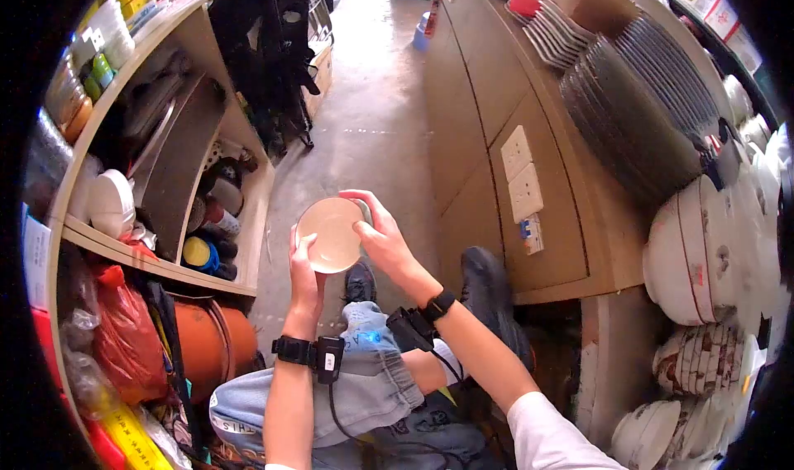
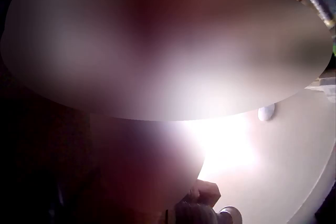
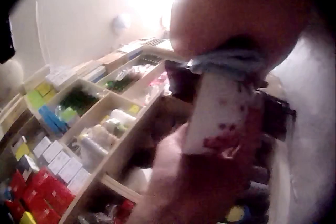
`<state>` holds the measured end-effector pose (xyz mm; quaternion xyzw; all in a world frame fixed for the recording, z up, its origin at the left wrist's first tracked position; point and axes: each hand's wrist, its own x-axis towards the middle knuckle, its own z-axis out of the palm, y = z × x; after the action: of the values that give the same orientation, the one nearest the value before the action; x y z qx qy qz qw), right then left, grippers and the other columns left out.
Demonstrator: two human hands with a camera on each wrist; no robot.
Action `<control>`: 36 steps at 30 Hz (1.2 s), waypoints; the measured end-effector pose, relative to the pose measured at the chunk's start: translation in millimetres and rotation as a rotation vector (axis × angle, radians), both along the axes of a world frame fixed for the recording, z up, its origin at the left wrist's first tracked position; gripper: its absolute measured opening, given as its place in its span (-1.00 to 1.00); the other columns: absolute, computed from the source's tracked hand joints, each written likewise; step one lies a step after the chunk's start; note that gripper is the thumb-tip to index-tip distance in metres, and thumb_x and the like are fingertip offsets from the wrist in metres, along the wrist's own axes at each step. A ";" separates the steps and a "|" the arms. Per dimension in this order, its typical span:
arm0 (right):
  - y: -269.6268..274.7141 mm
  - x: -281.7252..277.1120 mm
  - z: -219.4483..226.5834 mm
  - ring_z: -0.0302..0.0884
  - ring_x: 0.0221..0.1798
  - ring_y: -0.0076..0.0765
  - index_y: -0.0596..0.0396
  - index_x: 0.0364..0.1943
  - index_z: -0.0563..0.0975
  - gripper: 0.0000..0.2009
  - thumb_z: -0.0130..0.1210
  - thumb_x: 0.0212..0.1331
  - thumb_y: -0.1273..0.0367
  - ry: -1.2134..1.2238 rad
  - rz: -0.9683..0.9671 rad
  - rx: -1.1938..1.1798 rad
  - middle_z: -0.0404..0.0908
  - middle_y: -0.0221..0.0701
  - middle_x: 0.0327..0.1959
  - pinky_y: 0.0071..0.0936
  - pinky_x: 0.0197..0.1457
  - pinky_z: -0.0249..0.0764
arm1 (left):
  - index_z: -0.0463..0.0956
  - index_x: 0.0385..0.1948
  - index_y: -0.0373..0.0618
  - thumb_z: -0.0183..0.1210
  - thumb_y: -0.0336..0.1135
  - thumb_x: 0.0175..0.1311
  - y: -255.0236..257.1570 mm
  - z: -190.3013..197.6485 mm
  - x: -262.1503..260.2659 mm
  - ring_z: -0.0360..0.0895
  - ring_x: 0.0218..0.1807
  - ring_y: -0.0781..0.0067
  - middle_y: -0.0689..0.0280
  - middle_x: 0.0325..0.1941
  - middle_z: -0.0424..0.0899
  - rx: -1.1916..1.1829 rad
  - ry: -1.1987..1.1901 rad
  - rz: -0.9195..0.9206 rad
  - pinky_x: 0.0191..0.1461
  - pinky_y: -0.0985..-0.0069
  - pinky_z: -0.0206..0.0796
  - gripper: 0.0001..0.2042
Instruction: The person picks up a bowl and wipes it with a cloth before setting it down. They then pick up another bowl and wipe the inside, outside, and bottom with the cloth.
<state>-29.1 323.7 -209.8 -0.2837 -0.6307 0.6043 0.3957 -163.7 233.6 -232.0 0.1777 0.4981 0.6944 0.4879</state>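
A round cream bowl [image 1: 324, 237] is held up over the person's knees, its inside facing the head camera. My left hand [image 1: 304, 273] grips it from the near left, thumb at the rim. On the right side, my right hand [image 1: 387, 240] pinches a small grey-blue cloth [image 1: 365, 211] over the rim, its fingers reaching round the far edge. The right wrist view shows the folded cloth [image 3: 228, 60] against the bowl's white outside [image 3: 212, 116], which has dark red marks. Large blurred shapes fill most of the left wrist view.
Left stands a wooden shelf unit [image 1: 263, 222] with goods inside; a red bag [image 1: 128, 338] and an orange bucket [image 1: 236, 342] are below. At right, a brown cabinet [image 1: 471, 139] carries stacked dark plates [image 1: 624, 114] and white bowls [image 1: 682, 255]. Cables hang from both wrist cameras.
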 end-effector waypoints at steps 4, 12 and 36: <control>-7.2 -1.3 -32.1 0.43 0.23 -0.36 0.11 0.18 0.43 -0.47 -0.10 0.00 0.57 0.141 0.004 -0.257 0.53 -0.32 0.11 -0.41 0.38 0.29 | 0.33 0.16 -0.09 0.05 -0.20 0.30 -1.9 9.5 2.6 0.47 0.13 0.34 0.17 0.12 0.47 -0.216 0.273 -0.039 0.10 0.40 0.48 -0.59; -8.6 6.1 -21.3 0.45 0.21 -0.34 0.13 0.16 0.46 -0.54 -0.02 0.09 0.45 0.313 0.007 -0.388 0.54 -0.30 0.15 -0.43 0.37 0.28 | 0.33 0.14 -0.11 0.05 -0.25 0.31 0.2 19.1 10.0 0.51 0.09 0.34 0.16 0.11 0.50 -0.151 0.363 0.001 -0.03 0.41 0.54 -0.61; 1.2 18.0 -3.0 0.56 0.06 -0.37 0.19 -0.34 0.52 -0.76 -0.03 0.29 0.27 0.364 -0.048 -0.367 0.65 -0.20 0.03 -0.46 0.23 0.37 | 0.33 0.20 -0.03 -0.04 -0.17 0.28 3.1 24.8 25.0 0.61 0.05 0.29 0.21 0.10 0.50 -0.062 0.016 -0.183 -0.28 0.29 0.66 -0.56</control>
<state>-11.2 324.9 -212.8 -0.2523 -0.4218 0.7402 0.4589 -138.7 236.6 -207.2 0.2127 0.5050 0.6297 0.5507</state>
